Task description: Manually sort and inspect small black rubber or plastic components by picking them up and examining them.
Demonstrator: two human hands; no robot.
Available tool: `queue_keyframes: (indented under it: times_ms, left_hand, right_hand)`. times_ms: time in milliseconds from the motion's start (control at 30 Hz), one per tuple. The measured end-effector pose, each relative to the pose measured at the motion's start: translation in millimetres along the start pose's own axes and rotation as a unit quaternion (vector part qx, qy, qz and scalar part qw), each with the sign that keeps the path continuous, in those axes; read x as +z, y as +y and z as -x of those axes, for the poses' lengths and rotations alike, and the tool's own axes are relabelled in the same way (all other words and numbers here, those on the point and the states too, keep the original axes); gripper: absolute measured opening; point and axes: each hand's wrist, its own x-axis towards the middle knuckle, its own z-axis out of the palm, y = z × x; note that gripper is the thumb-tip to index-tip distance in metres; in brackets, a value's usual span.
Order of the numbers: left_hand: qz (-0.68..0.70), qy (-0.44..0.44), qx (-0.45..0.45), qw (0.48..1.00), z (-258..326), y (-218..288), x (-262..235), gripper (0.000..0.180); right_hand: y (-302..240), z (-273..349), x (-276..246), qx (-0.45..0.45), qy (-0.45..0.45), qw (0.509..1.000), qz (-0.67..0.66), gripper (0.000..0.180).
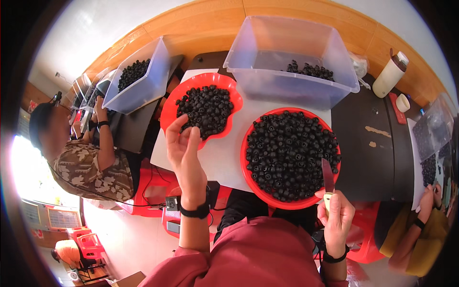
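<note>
My right hand [336, 216] grips a small knife [328, 178] by its pale handle, and the blade points away over the near right side of a round red basin [244, 167]. Small black round pieces [291, 153], several with a hole showing, fill that basin. To the left, my left hand [184, 155] hovers at the near edge of a red tray with a wavy rim [170, 104]. Its fingers are bent and apart, with nothing visible between them. More black pieces [205, 110] lie heaped in this tray.
Behind the basin stands a large clear plastic bin [287, 88] holding some black pieces. Another bin [160, 67] is at the left. A pale bottle [390, 75] and a white cup [402, 103] stand at the far right. People work at left [91, 162] and right [416, 239].
</note>
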Motion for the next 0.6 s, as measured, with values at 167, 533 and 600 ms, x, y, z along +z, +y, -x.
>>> queue_keyframes:
  times_ms: [167,533,600]
  left_hand:
    - [-0.041,-0.324,-0.020,0.945,69,5,-4,0.024]
    - [-0.045,-0.402,-0.203,0.892,100,-11,-23,0.034]
    - [-0.001,-0.384,-0.250,0.889,100,-5,-27,0.034]
  right_hand:
    - [-14,-6,36,-0.160,-0.027,0.970,0.183,0.016]
    - [-43,-5,39,-0.315,-0.154,0.908,0.231,0.039]
    - [-61,2,27,-0.324,-0.208,0.921,0.061,0.038]
